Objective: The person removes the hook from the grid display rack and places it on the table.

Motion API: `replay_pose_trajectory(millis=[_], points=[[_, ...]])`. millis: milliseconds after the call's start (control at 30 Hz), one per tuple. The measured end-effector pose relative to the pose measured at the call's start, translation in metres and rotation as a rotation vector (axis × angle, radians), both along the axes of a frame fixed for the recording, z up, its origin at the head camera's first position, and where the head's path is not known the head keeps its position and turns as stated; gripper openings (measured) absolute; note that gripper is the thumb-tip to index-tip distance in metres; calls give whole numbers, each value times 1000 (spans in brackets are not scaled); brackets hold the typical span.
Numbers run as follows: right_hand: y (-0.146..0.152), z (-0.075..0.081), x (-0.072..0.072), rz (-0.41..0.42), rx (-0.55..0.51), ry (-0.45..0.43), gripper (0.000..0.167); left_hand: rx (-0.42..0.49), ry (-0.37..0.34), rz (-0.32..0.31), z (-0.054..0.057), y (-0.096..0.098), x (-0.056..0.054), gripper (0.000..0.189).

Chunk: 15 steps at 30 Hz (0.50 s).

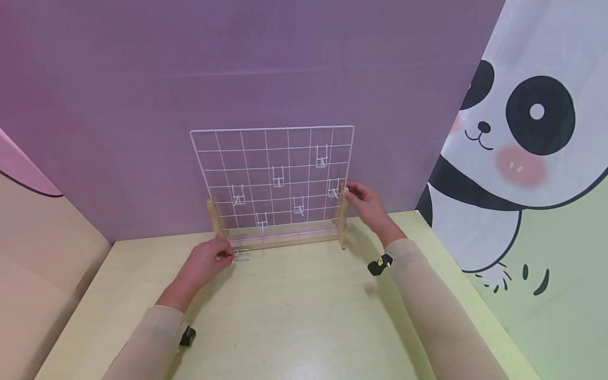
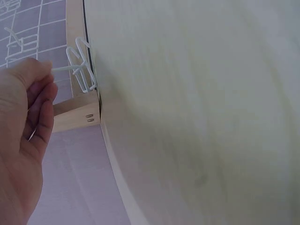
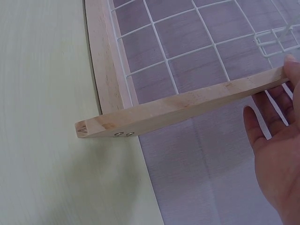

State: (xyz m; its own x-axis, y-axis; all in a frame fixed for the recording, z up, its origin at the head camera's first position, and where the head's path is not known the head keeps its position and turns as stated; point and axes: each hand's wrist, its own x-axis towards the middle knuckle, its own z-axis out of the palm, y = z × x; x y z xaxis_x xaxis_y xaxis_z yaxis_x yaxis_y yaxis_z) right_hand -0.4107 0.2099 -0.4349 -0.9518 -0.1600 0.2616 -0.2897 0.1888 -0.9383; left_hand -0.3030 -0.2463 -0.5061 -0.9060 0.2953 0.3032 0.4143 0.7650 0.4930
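Purple backdrop behind a pale yellow table (image 1: 294, 316); white wire grid panel (image 1: 273, 179) stands upright in a wooden stand (image 1: 280, 240), long axis running left-right along the table's far edge; left hand (image 1: 206, 261) pinches a white wire hook (image 1: 240, 257) lying on the table just in front of the stand's left end, hook pointing right; right hand (image 1: 366, 203) rests fingers on the stand's right upright, fingers loosely curved; panda curtain (image 1: 522, 137) at right.
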Motion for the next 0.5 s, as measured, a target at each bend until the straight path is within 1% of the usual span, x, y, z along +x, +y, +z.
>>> replay_pose_trajectory(millis=[233, 367, 500], points=[[0, 1, 1, 7, -2, 3, 35, 46, -49, -16, -1, -2, -1, 11], [0, 1, 1, 3, 8, 2, 35, 71, -105, -29, -1, -3, 0, 9], [0, 0, 1, -4, 16, -5, 36, 70, -156, -38, -2, -3, 0, 10]])
